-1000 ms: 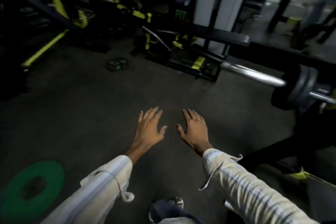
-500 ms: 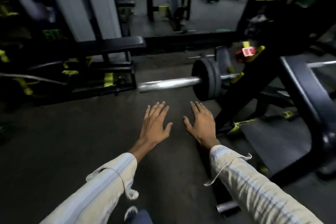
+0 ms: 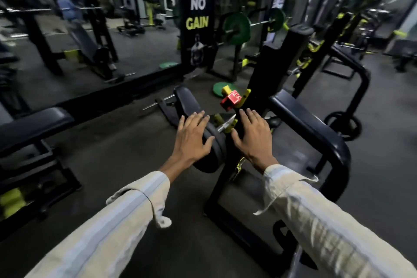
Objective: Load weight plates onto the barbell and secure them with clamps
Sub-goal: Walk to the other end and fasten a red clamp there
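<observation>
black rubber plates (image 3: 208,142) sit on the barbell (image 3: 225,124) at the middle of the frame, seen nearly edge-on, with a short bright stretch of steel bar showing just to their right. the bar end near the camera is hidden behind the left hand (image 3: 191,140), which is spread wide and flat, palm down, over the plates' near edge; whether it touches them i cannot tell. the right hand (image 3: 253,137) is likewise wide open, fingers straight, empty, held just right of the plates in front of the black rack post (image 3: 268,74). both hands hold nothing. pale striped sleeves (image 3: 126,216) with loose unbuttoned cuffs run in from the bottom corners.

just above the right hand's fingertips a red clamp (image 3: 232,100) sits on a yellow hook of the post, apart from the bar. a second black plate (image 3: 185,101) stands further back, above the left hand. a green plate (image 3: 220,90) lies flat on the floor just left of the clamp, and another green plate (image 3: 168,65) lies further off by the base of a tall banner (image 3: 197,11) reading "no pain no gain" at upper centre. right of the banner, 2 green plates (image 3: 238,27) ride a racked bar. a black bench pad (image 3: 33,124) fills the left edge, and a curved black frame (image 3: 316,133) sweeps down the right side.
</observation>
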